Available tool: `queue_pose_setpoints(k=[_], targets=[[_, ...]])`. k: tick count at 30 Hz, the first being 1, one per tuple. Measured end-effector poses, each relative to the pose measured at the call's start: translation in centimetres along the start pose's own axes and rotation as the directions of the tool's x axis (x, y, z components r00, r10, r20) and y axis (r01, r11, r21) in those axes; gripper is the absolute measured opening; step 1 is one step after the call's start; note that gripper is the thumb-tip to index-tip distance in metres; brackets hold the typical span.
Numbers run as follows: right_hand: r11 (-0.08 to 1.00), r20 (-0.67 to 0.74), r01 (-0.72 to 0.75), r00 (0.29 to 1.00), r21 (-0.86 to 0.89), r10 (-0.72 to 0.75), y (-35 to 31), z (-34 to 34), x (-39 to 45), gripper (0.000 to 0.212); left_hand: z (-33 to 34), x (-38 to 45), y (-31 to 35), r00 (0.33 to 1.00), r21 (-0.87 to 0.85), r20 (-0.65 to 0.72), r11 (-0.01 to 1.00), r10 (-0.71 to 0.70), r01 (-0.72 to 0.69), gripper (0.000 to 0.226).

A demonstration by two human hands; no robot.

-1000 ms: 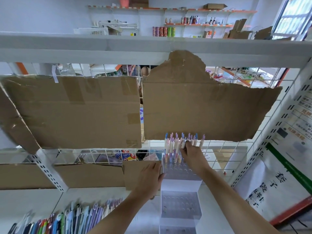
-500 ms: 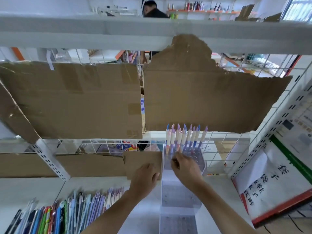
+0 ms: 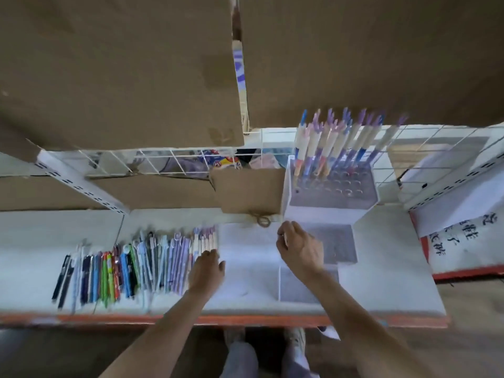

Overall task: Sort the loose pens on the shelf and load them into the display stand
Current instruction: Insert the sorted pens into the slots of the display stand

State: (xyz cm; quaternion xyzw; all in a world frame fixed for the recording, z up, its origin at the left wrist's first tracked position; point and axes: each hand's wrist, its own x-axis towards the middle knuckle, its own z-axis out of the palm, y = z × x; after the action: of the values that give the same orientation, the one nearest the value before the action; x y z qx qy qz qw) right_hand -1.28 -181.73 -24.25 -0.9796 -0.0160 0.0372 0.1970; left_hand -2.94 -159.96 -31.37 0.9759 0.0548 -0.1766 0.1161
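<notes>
Several loose pens (image 3: 131, 266) lie side by side on the left half of the white shelf (image 3: 248, 271), dark and bright ones to the left, pale lilac and pink ones to the right. My left hand (image 3: 206, 270) rests its fingertips on the pale pens at the right end of that row. The clear tiered display stand (image 3: 365, 199) sits on the right half of the shelf. Several purple and blue pens (image 3: 335, 143) stand in its top tier. Over the stand's middle tier hovers my right hand (image 3: 300, 251), fingers loosely curled and holding nothing.
Large cardboard sheets (image 3: 114, 72) hang on the wire grid behind the shelf, and a smaller cardboard piece (image 3: 246, 189) leans left of the stand. A loop of twine (image 3: 263, 221) lies below it. A poster (image 3: 463, 233) stands at the right. The shelf's orange front edge (image 3: 245, 319) is near my legs.
The view has dropped from the back wall to the shelf. My right hand came down from the pens in the top tier. My left hand left the stand's side for the loose pens.
</notes>
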Motion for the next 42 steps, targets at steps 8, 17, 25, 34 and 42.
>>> queue_pose_setpoints(k=[8, 17, 25, 34, 42], targets=[[0.996, -0.293, 0.071, 0.953, -0.054, -0.084, 0.5, 2.6, -0.1, 0.017, 3.2, 2.4, -0.9, 0.964, 0.107, 0.060, 0.962, -0.260, 0.253, 0.051], [0.995, -0.380, 0.074, 0.920, -0.062, -0.092, 1.0, 3.5, 0.0, 0.021, 5.5, 4.4, 0.0, 0.905, -0.037, 0.028, 0.904, -0.425, 0.425, 0.061], [0.995, -0.378, 0.087, 0.920, -0.053, -0.101, 1.1, 3.6, -0.1, 0.020, 4.9, 4.1, -0.3, 0.888, -0.178, 0.200, 0.876, -0.414, 0.448, 0.040], [0.998, -0.213, 0.069, 0.975, 0.007, -0.066, 0.8, 2.4, -0.4, 0.006, 0.0, 0.4, 2.7, 0.970, -0.598, 0.234, 0.776, -0.071, 0.201, 0.015], [0.853, 0.325, -0.252, 0.940, 0.457, 0.103, -1.2, -3.1, 0.4, 0.026, -8.2, -2.6, 7.5, 0.966, -0.890, 0.137, 0.456, 0.218, 0.023, 0.010]])
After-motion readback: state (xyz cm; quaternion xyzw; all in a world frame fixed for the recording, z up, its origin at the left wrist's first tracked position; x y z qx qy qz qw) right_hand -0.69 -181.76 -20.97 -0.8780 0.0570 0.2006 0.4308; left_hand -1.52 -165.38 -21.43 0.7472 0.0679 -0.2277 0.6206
